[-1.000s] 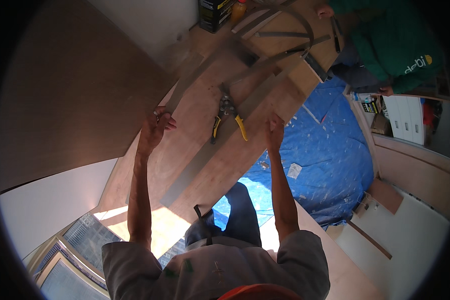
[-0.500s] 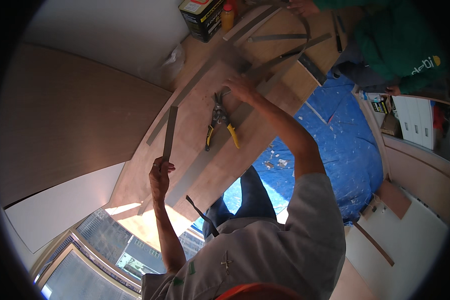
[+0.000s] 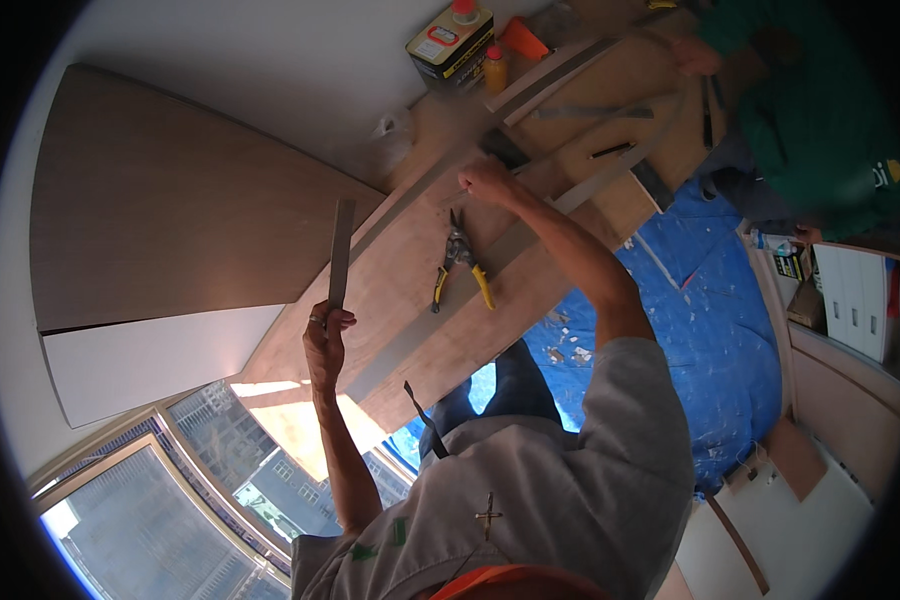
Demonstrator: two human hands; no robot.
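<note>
My left hand (image 3: 327,340) is closed around the lower end of a short flat grey-brown strip (image 3: 341,250), which points up and away from me near the workbench's left edge. Over the wooden bench top (image 3: 390,290), my right hand (image 3: 485,180) has its fingers curled shut. What they hold, if anything, I cannot make out. Just below that hand lie tin snips (image 3: 458,250) with black and yellow handles, touched by neither hand. One long grey strip (image 3: 402,215) runs along the bench's far side, and another strip (image 3: 420,325) lies nearer me.
A co-worker in a green top (image 3: 810,130) stands at the upper right, one hand (image 3: 695,57) by the strips. At the back are a metal can (image 3: 448,50) and an orange bottle (image 3: 495,72). Blue sheeting (image 3: 670,330) covers the floor; a brown panel (image 3: 190,190) stands left.
My view has shifted. The strip in my left hand now stands left of the far long strip, its top overlapping the brown panel. My right hand's fingers have curled in.
</note>
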